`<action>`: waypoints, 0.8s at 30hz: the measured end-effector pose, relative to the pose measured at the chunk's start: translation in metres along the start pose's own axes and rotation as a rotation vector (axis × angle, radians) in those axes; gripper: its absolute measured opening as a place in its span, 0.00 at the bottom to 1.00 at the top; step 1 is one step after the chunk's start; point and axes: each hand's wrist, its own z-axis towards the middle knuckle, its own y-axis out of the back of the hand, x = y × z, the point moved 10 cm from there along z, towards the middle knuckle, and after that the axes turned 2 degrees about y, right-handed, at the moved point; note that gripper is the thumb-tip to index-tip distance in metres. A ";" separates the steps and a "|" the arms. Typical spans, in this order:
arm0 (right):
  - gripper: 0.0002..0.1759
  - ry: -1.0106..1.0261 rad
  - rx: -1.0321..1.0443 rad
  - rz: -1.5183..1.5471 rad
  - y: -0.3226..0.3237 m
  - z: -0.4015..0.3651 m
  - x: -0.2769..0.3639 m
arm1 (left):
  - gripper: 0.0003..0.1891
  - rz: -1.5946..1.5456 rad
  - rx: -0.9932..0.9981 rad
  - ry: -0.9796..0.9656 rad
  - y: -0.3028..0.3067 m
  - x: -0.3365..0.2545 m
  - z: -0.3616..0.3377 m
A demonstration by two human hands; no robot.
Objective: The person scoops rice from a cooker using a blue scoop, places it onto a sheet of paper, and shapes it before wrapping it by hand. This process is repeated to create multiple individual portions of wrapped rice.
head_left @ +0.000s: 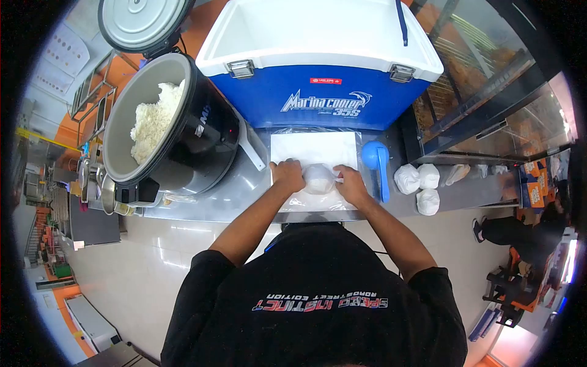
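The round white bundle [319, 179] sits between the two hands, on the white paper [313, 147], close to the near edge of the metal counter [238, 199]. The left hand [288, 175] is just beside its left side with fingers curled in, but I can't tell if they grip anything. The right hand [351, 183] is nearly closed, pinching the bundle's wrapping at its right side

The big blue and white box [318, 92] by the far edge says "Marina cooler 35S" next to a dolphin. Its red sticker [326, 81] is too small to read. The black shirt [315, 300] says "SPEED INSTINCT ROADSTREET EDITION", upside down. Right of the paper lie a blue scoop [383, 174] and three white bundles [427, 176]. On the left, rice [155, 125] fills part of the big pot [211, 144]
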 end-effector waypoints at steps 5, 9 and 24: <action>0.09 0.076 0.005 -0.148 -0.010 -0.005 0.004 | 0.14 0.008 0.043 0.005 0.005 -0.003 -0.001; 0.11 0.137 0.017 -0.259 -0.018 -0.015 -0.002 | 0.14 -0.048 0.053 0.014 0.004 -0.002 -0.002; 0.37 0.231 0.259 -0.606 -0.020 -0.061 0.038 | 0.16 -0.232 0.087 -0.086 -0.001 0.007 0.013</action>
